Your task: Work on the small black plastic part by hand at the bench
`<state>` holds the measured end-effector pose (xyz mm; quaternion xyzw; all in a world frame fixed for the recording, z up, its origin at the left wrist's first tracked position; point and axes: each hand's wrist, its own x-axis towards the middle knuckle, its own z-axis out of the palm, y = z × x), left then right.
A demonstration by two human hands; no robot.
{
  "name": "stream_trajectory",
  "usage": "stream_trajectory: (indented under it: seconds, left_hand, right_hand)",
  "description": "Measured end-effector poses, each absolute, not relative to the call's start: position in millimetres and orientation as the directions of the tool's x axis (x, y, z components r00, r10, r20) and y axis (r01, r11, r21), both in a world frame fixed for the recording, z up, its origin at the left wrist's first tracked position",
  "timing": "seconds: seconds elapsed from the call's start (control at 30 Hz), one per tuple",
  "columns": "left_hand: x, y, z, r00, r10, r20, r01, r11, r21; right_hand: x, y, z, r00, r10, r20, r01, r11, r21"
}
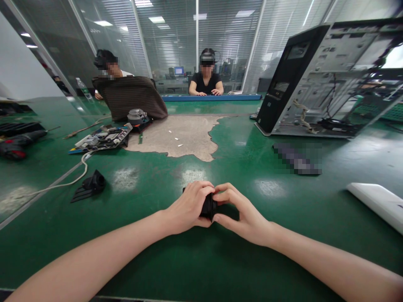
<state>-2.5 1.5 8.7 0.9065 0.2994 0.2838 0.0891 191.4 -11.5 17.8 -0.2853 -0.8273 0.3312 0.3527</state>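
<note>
Between my two hands, low over the green tabletop [176,268], is a small black part [208,206], perhaps plastic, whose kind I cannot make out. My left hand [190,205] wraps over its left side and top, hiding much of it. On its right edge press the thumb and fingertips of my right hand [239,212], curved in a pinch. Some black of the part also shows beyond my left knuckles. Left of my hands lies a black plastic piece [92,183] with a round collar and flat prongs.
An open computer case [292,79] stands at the right, with a blurred-out object [297,159] before it and a white panel [378,201] nearer. Leftward are a circuit board [105,138], a cable [75,180] and a power drill [19,142]. Two people sit across the table.
</note>
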Motion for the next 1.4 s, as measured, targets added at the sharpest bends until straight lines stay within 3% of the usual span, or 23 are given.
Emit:
stream_trajectory:
  seconds: [0.13,0.33,0.6,0.87,1.17,1.4]
  left_hand:
    - [-1.2,1.9,6.9,0.648,0.589,0.482,0.489,-0.808,0.330]
    - [-1.3,2.0,7.1,0.647,0.591,0.482,0.490,-0.807,0.331]
    - [-1.8,1.5,8.5,0.656,0.583,0.479,0.490,-0.812,0.318]
    - [0.1,2.1,8.1,0.646,0.574,0.503,0.485,-0.818,0.311]
    - [-1.4,1.9,6.6,0.656,0.560,0.506,0.487,-0.826,0.284]
    - [-0.8,2.5,6.2,0.653,0.566,0.503,0.490,-0.823,0.288]
  right_hand:
    - [189.4,-10.3,16.3,-0.555,0.728,0.402,0.217,0.594,-0.775]
    - [187.4,-10.3,11.8,-0.570,0.781,0.256,0.202,0.435,-0.877]
    - [191.9,-13.0,20.8,-0.591,0.688,0.421,0.267,0.659,-0.703]
    - [188.4,-10.5,12.2,-0.554,0.779,0.295,0.188,0.462,-0.867]
    - [188.6,-9.2,14.9,-0.566,0.742,0.360,0.187,0.541,-0.820]
    - [188.9,-9.5,11.7,-0.565,0.786,0.253,0.226,0.442,-0.868]
